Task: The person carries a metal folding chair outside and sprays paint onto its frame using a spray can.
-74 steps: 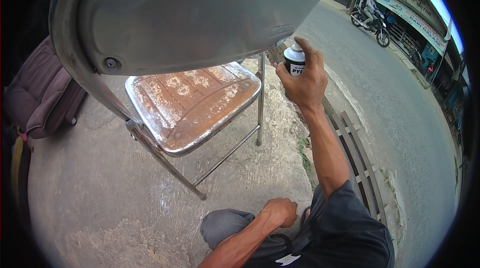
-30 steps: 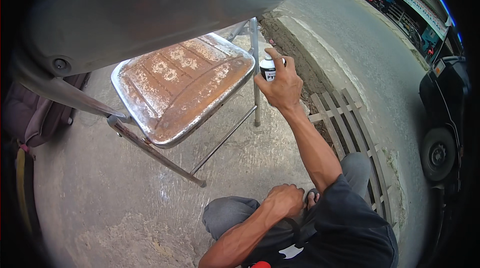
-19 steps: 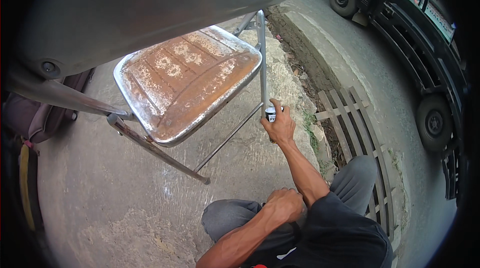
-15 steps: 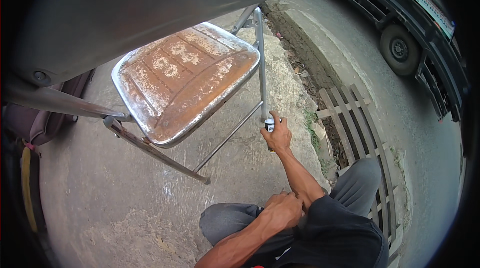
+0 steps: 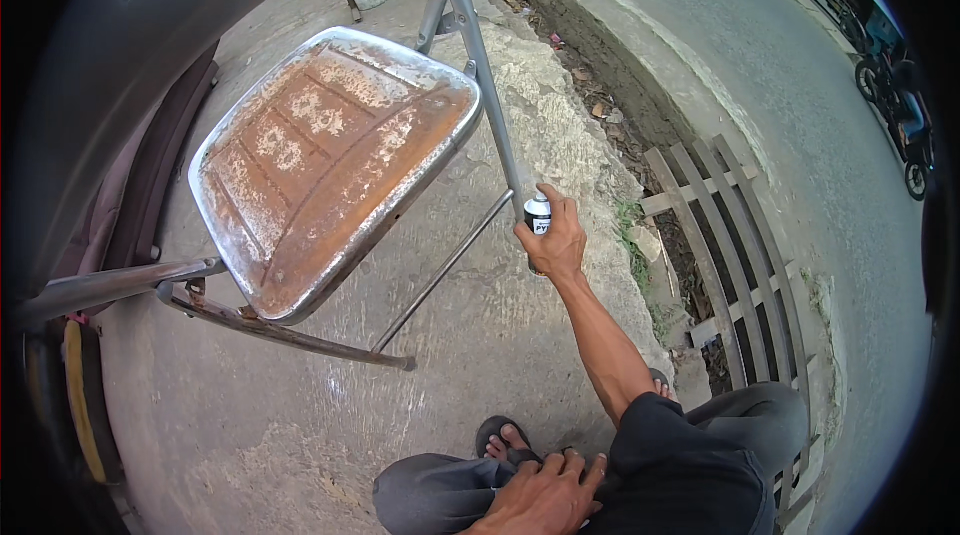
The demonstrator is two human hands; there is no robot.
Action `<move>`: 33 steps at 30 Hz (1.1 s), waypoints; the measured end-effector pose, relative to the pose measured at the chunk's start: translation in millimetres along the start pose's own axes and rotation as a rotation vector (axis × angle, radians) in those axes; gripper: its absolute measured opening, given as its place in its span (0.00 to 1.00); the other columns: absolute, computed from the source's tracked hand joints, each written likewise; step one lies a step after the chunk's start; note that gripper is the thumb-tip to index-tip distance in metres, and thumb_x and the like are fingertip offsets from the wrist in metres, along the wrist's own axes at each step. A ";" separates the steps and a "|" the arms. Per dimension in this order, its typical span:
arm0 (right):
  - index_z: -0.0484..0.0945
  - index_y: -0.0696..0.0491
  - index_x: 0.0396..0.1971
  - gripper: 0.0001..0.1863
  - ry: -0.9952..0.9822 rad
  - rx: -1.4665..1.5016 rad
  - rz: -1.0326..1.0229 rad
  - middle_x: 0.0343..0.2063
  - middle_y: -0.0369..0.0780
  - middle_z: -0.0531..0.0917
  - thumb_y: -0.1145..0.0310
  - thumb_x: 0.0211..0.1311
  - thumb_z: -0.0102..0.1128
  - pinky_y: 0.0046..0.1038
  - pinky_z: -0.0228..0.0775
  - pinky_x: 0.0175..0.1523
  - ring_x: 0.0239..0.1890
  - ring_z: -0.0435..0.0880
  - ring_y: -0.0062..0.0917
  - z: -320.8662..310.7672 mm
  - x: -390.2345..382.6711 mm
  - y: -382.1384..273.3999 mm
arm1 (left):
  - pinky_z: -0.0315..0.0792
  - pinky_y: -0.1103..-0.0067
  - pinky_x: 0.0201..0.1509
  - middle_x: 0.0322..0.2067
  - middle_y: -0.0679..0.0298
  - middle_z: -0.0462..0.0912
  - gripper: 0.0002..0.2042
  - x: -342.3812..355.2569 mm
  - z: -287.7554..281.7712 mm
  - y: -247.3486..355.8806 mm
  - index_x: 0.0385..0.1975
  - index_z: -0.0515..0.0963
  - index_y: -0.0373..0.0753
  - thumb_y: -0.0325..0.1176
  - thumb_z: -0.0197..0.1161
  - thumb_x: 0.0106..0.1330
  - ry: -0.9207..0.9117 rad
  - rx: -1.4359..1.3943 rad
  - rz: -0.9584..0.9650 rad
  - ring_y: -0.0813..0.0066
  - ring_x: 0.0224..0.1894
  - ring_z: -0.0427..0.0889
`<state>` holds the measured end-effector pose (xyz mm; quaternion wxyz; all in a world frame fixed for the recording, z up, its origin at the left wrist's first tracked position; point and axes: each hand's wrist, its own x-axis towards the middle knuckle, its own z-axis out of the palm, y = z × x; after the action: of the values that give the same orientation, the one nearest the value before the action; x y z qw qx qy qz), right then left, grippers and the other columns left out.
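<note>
My right hand (image 5: 562, 243) is wrapped round a black-and-white spray can (image 5: 538, 214), the index finger up on its nozzle. It holds the can upright beside the grey tube leg (image 5: 497, 115) of a metal folding chair, near where the crossbar joins. The chair's seat (image 5: 330, 170) is badly rusted, with pale worn patches and a shiny silver rim. Its grey backrest (image 5: 120, 65) fills the upper left. My left hand (image 5: 548, 493) lies over my bent leg, empty, its fingers spread.
Rough concrete (image 5: 250, 405) lies under the chair. A slatted wooden grate (image 5: 735, 255) covers part of a debris-filled gutter on the right, with a road beyond. A motorcycle (image 5: 900, 125) is at far right. Dark maroon padded furniture (image 5: 150, 165) stands at left.
My left hand has moved off my right forearm down onto my leg, its fingers spreading. The view has shifted; the truck is gone from it and a motorcycle shows on the road.
</note>
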<state>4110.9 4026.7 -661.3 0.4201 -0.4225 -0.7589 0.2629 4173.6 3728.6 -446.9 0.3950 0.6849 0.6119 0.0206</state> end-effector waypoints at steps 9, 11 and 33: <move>0.71 0.42 0.66 0.41 -0.168 0.216 0.307 0.46 0.48 0.81 0.59 0.46 0.72 0.44 0.77 0.54 0.48 0.84 0.45 -1.8 -45.3 65.2 | 0.69 0.56 0.67 0.60 0.48 0.77 0.29 31.0 -18.7 29.8 0.68 0.70 0.35 0.44 0.63 0.71 -0.130 -0.100 -0.166 0.45 0.63 0.75; 0.72 0.42 0.65 0.40 -0.267 0.283 0.364 0.46 0.49 0.83 0.59 0.46 0.73 0.43 0.76 0.55 0.48 0.85 0.46 -3.0 -39.8 65.2 | 0.70 0.57 0.67 0.59 0.47 0.78 0.29 40.4 -22.7 35.5 0.68 0.71 0.35 0.43 0.63 0.71 -0.130 -0.066 -0.210 0.45 0.62 0.76; 0.73 0.47 0.64 0.38 -0.093 0.386 0.219 0.43 0.48 0.81 0.62 0.48 0.73 0.42 0.77 0.50 0.44 0.84 0.43 -31.5 30.8 61.1 | 0.77 0.55 0.59 0.51 0.44 0.80 0.29 93.4 -4.1 56.3 0.69 0.69 0.34 0.47 0.57 0.76 -0.138 0.023 -0.261 0.44 0.54 0.81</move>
<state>4154.7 4085.4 -678.5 0.4267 -0.4018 -0.6626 0.4663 4241.2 3814.0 -454.7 0.4276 0.6040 0.6671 -0.0852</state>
